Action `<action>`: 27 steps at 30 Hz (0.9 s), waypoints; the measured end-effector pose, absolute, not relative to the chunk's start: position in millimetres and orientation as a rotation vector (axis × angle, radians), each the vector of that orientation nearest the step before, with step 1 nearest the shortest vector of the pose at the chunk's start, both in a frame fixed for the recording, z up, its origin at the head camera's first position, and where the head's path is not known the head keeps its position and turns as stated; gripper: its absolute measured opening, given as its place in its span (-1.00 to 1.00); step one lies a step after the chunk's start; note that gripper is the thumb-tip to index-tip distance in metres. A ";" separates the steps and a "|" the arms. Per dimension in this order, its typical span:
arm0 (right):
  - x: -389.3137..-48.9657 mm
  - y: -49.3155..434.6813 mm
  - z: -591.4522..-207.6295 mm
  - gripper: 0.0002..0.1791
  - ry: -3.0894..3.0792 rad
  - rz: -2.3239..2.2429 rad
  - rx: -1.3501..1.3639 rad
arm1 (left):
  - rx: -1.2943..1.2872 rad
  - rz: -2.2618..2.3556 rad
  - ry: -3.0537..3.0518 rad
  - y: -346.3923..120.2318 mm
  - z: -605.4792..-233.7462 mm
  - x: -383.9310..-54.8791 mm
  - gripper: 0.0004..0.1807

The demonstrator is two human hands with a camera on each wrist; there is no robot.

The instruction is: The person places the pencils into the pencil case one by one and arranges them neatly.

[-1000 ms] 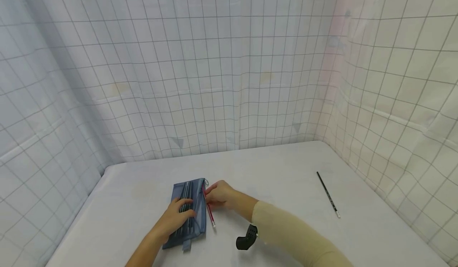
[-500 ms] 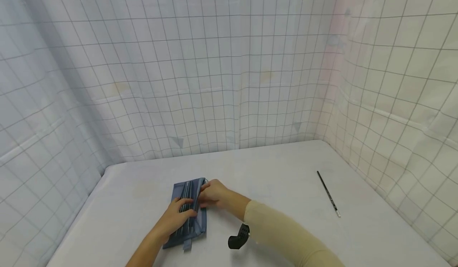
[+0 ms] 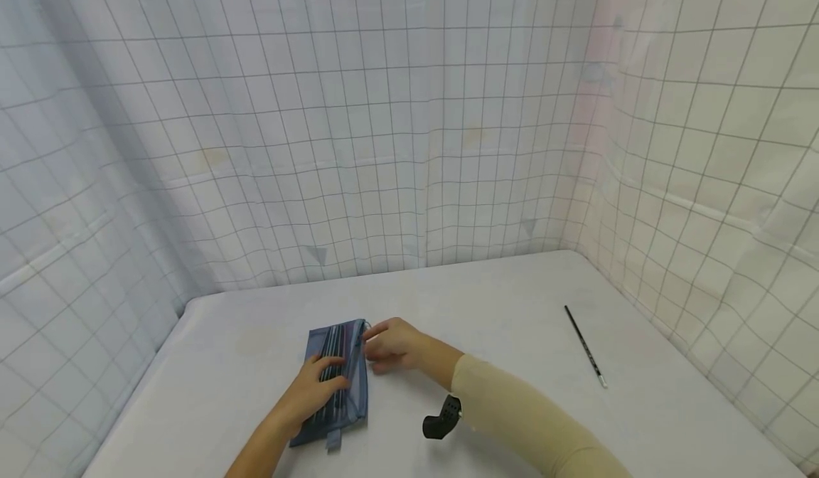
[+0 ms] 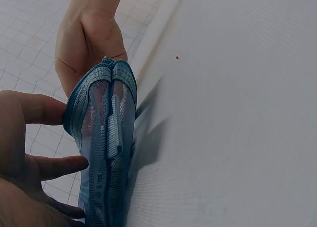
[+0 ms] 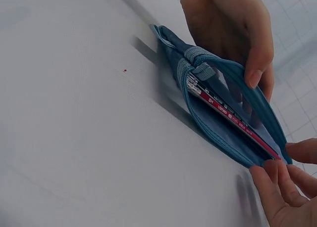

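Observation:
A blue mesh pencil case (image 3: 360, 392) lies on the white table, its zip opening facing right. My left hand (image 3: 311, 392) rests across it with fingers spread; in the right wrist view its thumb touches the raised edge of the opening. Inside, a red pencil (image 5: 233, 119) lies beside dark pencils (image 5: 217, 94), white eraser ends toward the near corner. My right hand (image 3: 397, 344) is at the far end of the opening, fingertips (image 5: 270, 187) by the case edge and the red pencil's far end. No pencil stands out of the case in that hand.
A black pencil (image 3: 585, 345) with a white end lies alone at the table's right. A black wrist device (image 3: 442, 418) hangs below my right sleeve (image 3: 512, 414). White grid-patterned curtains (image 3: 358, 129) surround the table (image 3: 473, 286) at the back and sides.
The red pencil went from my right fingers, half outside the case, to lying inside it. My right hand reached left into the opening, then drew back right. My left hand stayed on the case.

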State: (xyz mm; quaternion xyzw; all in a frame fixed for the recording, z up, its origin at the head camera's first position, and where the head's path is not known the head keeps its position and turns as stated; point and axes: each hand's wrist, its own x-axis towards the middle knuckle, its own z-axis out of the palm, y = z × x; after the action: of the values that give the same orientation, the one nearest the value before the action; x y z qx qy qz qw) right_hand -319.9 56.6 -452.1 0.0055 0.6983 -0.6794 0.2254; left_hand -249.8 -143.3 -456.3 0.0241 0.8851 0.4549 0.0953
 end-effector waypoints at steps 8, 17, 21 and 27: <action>-320.9 73.5 -450.6 -0.63 1.898 -1.867 -0.004 | 0.060 1.339 2.627 -143.0 -457.8 -249.4 -0.36; -324.6 102.3 -446.5 -0.58 1.958 -1.852 0.031 | 0.056 1.339 2.628 -141.3 -458.5 -250.4 -0.36; -325.9 115.6 -444.9 -0.58 1.991 -1.837 0.035 | 0.074 1.358 2.621 -142.1 -457.8 -250.5 -0.36; -326.3 135.3 -443.3 -0.56 2.015 -1.837 0.036 | 0.076 1.360 2.612 -143.1 -457.5 -251.1 -0.36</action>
State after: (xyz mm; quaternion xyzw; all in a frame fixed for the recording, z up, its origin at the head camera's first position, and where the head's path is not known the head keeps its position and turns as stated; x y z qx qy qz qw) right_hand -326.3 135.3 -443.3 0.0129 0.7231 -0.6592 0.2059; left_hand -251.1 -143.1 -457.5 0.0256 0.8823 0.4596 0.0978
